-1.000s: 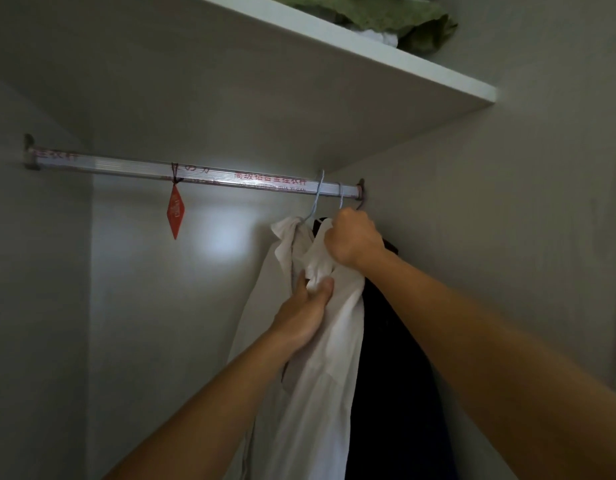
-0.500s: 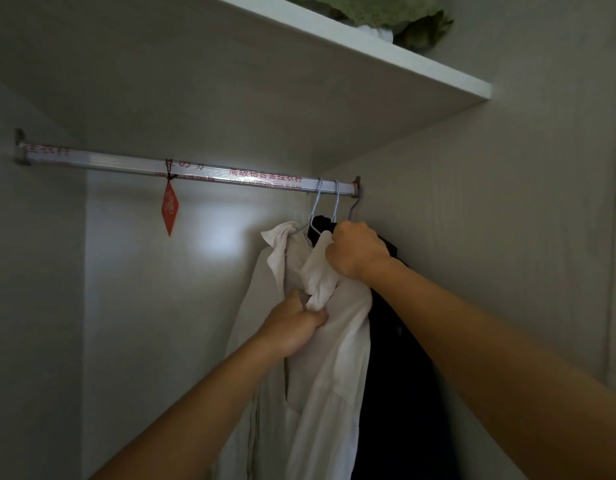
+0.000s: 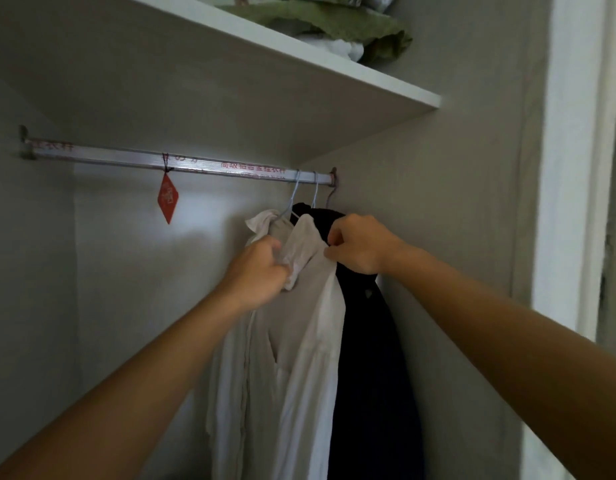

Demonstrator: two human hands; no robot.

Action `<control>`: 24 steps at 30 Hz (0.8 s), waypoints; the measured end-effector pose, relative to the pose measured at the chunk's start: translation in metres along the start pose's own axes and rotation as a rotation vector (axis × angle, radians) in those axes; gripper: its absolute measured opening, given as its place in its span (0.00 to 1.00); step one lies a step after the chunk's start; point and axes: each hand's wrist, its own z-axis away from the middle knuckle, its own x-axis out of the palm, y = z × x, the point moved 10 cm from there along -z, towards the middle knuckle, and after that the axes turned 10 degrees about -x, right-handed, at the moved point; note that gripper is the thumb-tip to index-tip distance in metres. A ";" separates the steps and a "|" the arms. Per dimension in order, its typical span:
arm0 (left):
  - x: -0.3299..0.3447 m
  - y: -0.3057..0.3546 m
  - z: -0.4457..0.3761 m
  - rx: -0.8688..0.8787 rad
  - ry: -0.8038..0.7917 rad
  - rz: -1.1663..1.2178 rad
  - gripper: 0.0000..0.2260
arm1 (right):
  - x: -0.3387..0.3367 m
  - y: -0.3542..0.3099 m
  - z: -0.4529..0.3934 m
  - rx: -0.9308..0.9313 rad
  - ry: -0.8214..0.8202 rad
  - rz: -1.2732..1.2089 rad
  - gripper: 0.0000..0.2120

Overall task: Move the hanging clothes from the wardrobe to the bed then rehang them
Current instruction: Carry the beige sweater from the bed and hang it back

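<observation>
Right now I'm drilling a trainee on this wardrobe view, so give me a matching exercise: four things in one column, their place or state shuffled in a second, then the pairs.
Things:
1. white shirt
2. dark garment
3. red tag
4. green cloth

Places or states:
A. lies on the top shelf
B. dangles from the rail by a string
C. gripped at the collar by the left hand
D. hangs nearest the right-hand wall

Pairs: 1-C, 2-D, 3-B, 4-A
</observation>
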 end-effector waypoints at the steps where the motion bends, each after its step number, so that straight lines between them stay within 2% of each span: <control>1: 0.001 0.005 0.006 0.016 -0.013 -0.005 0.16 | -0.001 -0.002 0.012 0.001 -0.012 0.008 0.12; 7: 0.043 0.048 0.057 0.185 -0.239 -0.048 0.11 | -0.017 -0.010 0.094 0.073 -0.109 0.075 0.15; 9: 0.062 0.063 0.081 0.234 -0.290 -0.093 0.12 | -0.023 -0.010 0.128 0.098 -0.166 0.128 0.14; 15: 0.137 0.108 0.157 0.343 -0.625 -0.281 0.15 | -0.045 0.021 0.248 0.268 -0.318 0.156 0.16; 24: 0.210 0.224 0.285 0.527 -0.850 -0.370 0.20 | -0.114 0.072 0.440 0.533 -0.391 0.188 0.17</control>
